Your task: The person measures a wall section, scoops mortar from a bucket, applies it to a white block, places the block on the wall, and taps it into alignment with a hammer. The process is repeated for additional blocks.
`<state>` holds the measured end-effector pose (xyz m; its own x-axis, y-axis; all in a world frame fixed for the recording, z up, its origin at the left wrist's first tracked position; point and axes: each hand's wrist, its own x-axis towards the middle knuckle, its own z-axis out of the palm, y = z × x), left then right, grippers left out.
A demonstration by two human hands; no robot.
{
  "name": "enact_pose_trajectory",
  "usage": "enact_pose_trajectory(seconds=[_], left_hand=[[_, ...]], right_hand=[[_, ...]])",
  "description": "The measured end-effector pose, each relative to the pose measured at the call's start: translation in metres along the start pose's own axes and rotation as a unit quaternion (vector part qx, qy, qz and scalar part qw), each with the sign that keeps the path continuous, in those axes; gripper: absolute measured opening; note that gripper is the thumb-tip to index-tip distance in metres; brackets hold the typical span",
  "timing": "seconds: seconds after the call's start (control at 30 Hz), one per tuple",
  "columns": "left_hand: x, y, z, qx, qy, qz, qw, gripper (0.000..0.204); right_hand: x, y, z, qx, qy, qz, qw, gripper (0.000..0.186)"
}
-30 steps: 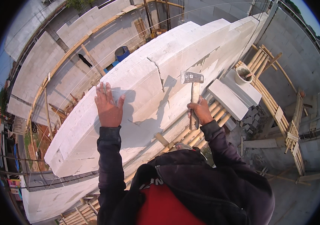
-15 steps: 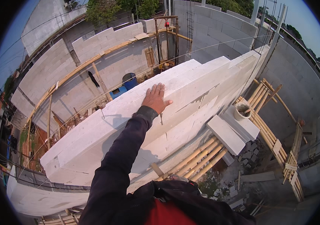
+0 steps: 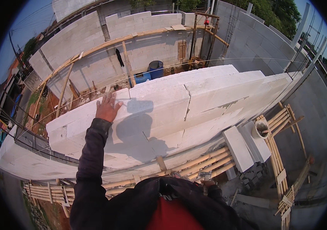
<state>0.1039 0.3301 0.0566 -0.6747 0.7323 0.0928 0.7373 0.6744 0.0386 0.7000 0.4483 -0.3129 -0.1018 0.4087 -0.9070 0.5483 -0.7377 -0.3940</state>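
My left hand (image 3: 109,108) lies with fingers spread on the top edge of a pale lightweight-block wall (image 3: 159,101), near a vertical joint. Nothing is held in it. Low in the view, close to my body, my right hand (image 3: 210,188) is partly hidden by my jacket. It is closed around a hammer-like tool with a grey head (image 3: 205,175); the rest of the tool is mostly hidden. My shadow falls across the wall face below the left hand.
Bamboo poles (image 3: 205,165) form a scaffold alongside the wall. Loose grey blocks (image 3: 238,148) and a mortar bucket (image 3: 260,129) rest on it at right. A taut string (image 3: 247,58) runs beyond the wall. Blue drums (image 3: 155,69) stand on the far side.
My left hand has shifted left along the wall top, its fingers still spread. My view has turned, and my right hand with the grey-headed tool has come into sight at the bottom.
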Motion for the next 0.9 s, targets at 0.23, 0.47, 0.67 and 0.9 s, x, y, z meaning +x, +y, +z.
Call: enact_pose_trajectory(seconds=[0.23,0.47,0.67,0.9], left_hand=[[-0.036,-0.248,-0.007,0.075,0.082,-0.394,0.912,0.082],[-0.038,-0.229,0.032,0.099,0.043,-0.332,0.937,0.079],[-0.037,-0.219,0.030,0.109,0.054,-0.334,0.935,0.079],[-0.045,-0.217,0.028,0.106,0.051,-0.344,0.931,0.077]], right_hand=[[-0.197,-0.193,0.033,0.275,-0.119,-0.389,0.871,0.016],[-0.306,-0.331,0.060,0.115,-0.187,-0.549,0.806,0.066],[-0.315,-0.368,0.104,0.075,-0.059,-0.582,0.808,0.066],[-0.324,-0.381,0.105,0.031,-0.086,-0.581,0.809,0.059]])
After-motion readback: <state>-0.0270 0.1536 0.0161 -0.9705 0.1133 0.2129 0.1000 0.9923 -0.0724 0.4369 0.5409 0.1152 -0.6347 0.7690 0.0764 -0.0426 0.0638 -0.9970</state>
